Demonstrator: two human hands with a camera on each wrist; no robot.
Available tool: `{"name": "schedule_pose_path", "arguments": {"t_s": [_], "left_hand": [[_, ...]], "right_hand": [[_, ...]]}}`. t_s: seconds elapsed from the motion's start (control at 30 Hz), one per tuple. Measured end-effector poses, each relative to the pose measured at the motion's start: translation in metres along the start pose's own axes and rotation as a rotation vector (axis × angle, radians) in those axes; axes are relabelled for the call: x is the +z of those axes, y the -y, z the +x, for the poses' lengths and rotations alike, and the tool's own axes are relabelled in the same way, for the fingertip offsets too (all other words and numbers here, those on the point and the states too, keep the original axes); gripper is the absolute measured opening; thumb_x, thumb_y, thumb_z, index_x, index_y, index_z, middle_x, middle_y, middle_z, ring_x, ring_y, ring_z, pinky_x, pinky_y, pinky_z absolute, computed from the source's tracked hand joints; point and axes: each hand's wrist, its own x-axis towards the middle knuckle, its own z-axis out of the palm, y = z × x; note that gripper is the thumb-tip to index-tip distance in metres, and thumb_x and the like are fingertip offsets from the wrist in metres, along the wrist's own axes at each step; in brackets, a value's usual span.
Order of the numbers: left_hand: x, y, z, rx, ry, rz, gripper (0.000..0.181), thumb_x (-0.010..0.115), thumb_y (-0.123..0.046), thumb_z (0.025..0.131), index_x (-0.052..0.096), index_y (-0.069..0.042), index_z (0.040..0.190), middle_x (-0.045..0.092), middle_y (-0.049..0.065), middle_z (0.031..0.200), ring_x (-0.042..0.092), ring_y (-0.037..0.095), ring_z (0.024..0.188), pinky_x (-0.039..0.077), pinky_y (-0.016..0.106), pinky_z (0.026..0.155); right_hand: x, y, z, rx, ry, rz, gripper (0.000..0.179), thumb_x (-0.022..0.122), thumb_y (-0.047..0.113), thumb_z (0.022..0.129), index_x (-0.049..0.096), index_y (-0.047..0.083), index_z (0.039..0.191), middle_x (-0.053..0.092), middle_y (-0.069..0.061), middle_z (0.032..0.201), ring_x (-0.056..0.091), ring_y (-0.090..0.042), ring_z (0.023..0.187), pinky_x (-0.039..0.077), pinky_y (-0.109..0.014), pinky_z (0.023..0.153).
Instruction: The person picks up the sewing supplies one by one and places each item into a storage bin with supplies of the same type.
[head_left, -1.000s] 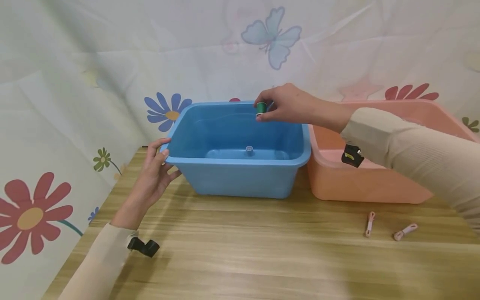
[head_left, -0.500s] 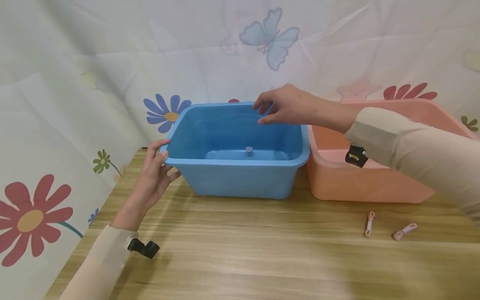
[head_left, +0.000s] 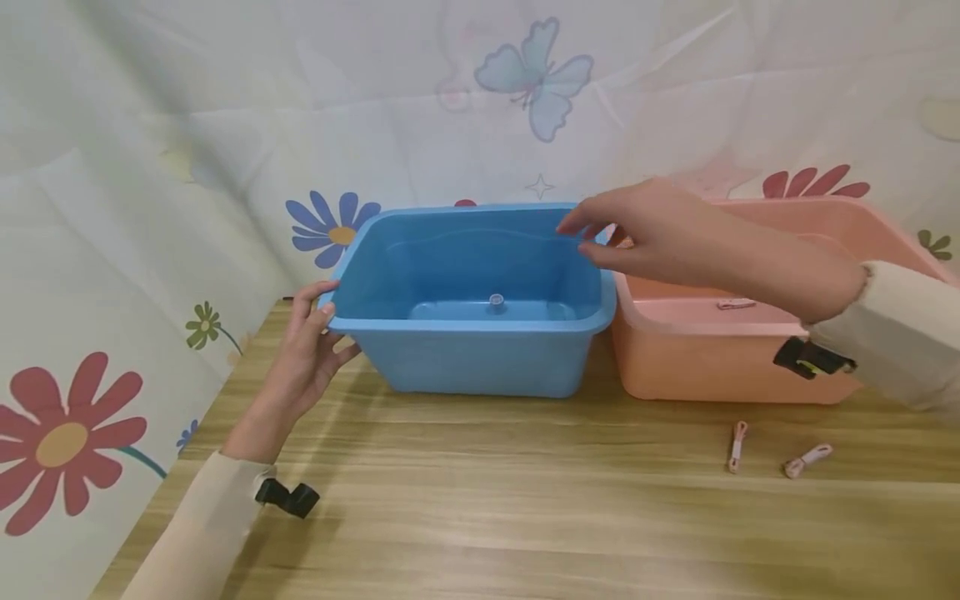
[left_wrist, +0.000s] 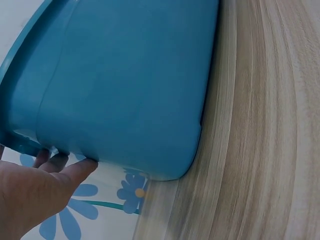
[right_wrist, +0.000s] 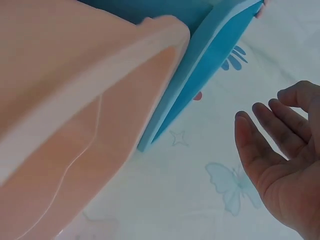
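Observation:
My left hand (head_left: 303,358) grips the left end of the blue tub's rim, thumb over the edge and fingers outside. The blue tub (head_left: 465,360) stands on the wooden table; its wall (left_wrist: 120,90) fills much of the left wrist view. On its floor sits a small, pale, round-topped piece (head_left: 497,303). My right hand (head_left: 652,229) holds nothing and hovers where the two tubs meet, fingers loosely bent and apart; its palm (right_wrist: 295,175) shows bare in the right wrist view. The green thread spool seen earlier is out of sight.
A peach tub (head_left: 735,367) stands close beside the blue one, with a small pink cord bundle (head_left: 737,304) inside. Two more bundles, a left one (head_left: 737,447) and a right one (head_left: 808,460), lie on the table (head_left: 465,500). A flowered curtain (head_left: 225,125) hangs behind.
My right hand has let go of the green thread spool over the blue tub, then moved right toward the peach tub. The left hand stays on the rim.

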Motion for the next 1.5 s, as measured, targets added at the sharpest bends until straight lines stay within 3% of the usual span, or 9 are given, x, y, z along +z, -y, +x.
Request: {"name": "schedule_pose_path", "arguments": {"t_s": [0.17, 0.27, 0.37, 0.5, 0.63, 0.93, 1.13, 1.3, 1.5], "left_hand": [[-0.001, -0.003, 0.001, 0.000, -0.003, 0.019, 0.034, 0.044, -0.025, 0.108, 0.038, -0.034, 0.141, 0.016, 0.005, 0.163, 0.033, 0.038, 0.145, 0.045, 0.047, 0.100], [-0.002, -0.004, 0.002, 0.002, -0.005, 0.011, 0.034, 0.044, -0.025, 0.108, 0.038, -0.033, 0.141, 0.016, 0.004, 0.163, 0.033, 0.038, 0.145, 0.047, 0.044, 0.099], [-0.002, -0.004, 0.002, 0.002, -0.006, -0.004, 0.034, 0.044, -0.025, 0.108, 0.038, -0.032, 0.140, 0.017, 0.005, 0.162, 0.033, 0.038, 0.144, 0.049, 0.041, 0.096], [-0.002, -0.004, 0.002, 0.006, -0.010, -0.001, 0.034, 0.044, -0.025, 0.108, 0.038, -0.032, 0.140, 0.017, 0.005, 0.162, 0.033, 0.039, 0.144, 0.049, 0.040, 0.096], [-0.002, -0.003, 0.003, 0.005, -0.008, 0.004, 0.033, 0.045, -0.026, 0.108, 0.039, -0.032, 0.140, 0.017, 0.005, 0.163, 0.032, 0.040, 0.146, 0.048, 0.043, 0.098], [0.000, -0.004, 0.007, 0.001, -0.003, -0.003, 0.034, 0.046, -0.025, 0.107, 0.039, -0.033, 0.140, 0.018, 0.005, 0.162, 0.034, 0.039, 0.144, 0.048, 0.042, 0.097], [0.002, -0.004, 0.003, -0.011, -0.014, 0.007, 0.034, 0.047, -0.026, 0.107, 0.040, -0.033, 0.139, 0.017, 0.005, 0.163, 0.034, 0.039, 0.144, 0.050, 0.040, 0.095], [0.003, -0.002, 0.000, -0.013, -0.015, 0.011, 0.034, 0.045, -0.026, 0.107, 0.039, -0.032, 0.140, 0.015, 0.004, 0.163, 0.032, 0.041, 0.144, 0.052, 0.038, 0.093], [0.004, 0.000, 0.001, -0.003, -0.013, 0.008, 0.035, 0.045, -0.024, 0.107, 0.039, -0.033, 0.141, 0.016, 0.005, 0.163, 0.033, 0.040, 0.144, 0.050, 0.040, 0.094]], "right_hand": [[-0.006, 0.000, -0.034, 0.048, -0.041, 0.007, 0.036, 0.065, 0.017, 0.100, 0.064, 0.019, 0.136, 0.068, -0.002, 0.128, 0.071, -0.023, 0.101, 0.059, -0.043, 0.079], [-0.008, 0.000, -0.049, 0.011, -0.106, -0.033, 0.041, 0.068, 0.013, 0.098, 0.061, 0.023, 0.138, 0.070, 0.001, 0.121, 0.069, -0.016, 0.100, 0.057, -0.040, 0.079], [-0.007, 0.001, -0.063, -0.012, -0.166, -0.129, 0.039, 0.069, 0.012, 0.097, 0.063, 0.031, 0.130, 0.070, 0.008, 0.100, 0.066, -0.009, 0.083, 0.053, -0.035, 0.074], [0.003, -0.003, -0.080, -0.034, -0.240, -0.170, 0.033, 0.076, 0.012, 0.091, 0.073, 0.030, 0.118, 0.072, 0.011, 0.094, 0.067, -0.010, 0.080, 0.053, -0.032, 0.072], [0.025, -0.016, -0.099, -0.122, -0.311, -0.089, 0.038, 0.080, 0.004, 0.082, 0.076, 0.022, 0.115, 0.075, 0.010, 0.105, 0.070, -0.008, 0.089, 0.051, -0.017, 0.078], [0.068, -0.039, -0.143, -0.098, -0.337, -0.040, 0.040, 0.083, 0.005, 0.081, 0.075, 0.021, 0.116, 0.073, 0.013, 0.105, 0.064, -0.003, 0.090, 0.044, -0.015, 0.081], [0.077, -0.040, -0.158, -0.055, -0.344, -0.039, 0.044, 0.083, 0.003, 0.079, 0.075, 0.027, 0.114, 0.072, 0.018, 0.102, 0.057, -0.004, 0.105, 0.044, -0.013, 0.076], [0.083, -0.038, -0.164, 0.004, -0.296, -0.025, 0.047, 0.082, 0.004, 0.081, 0.072, 0.032, 0.117, 0.070, 0.020, 0.108, 0.064, 0.001, 0.096, 0.044, -0.008, 0.080], [0.094, -0.040, -0.170, -0.041, -0.253, 0.033, 0.046, 0.082, 0.004, 0.082, 0.070, 0.029, 0.120, 0.071, 0.017, 0.112, 0.070, -0.002, 0.094, 0.047, -0.009, 0.084]]}}
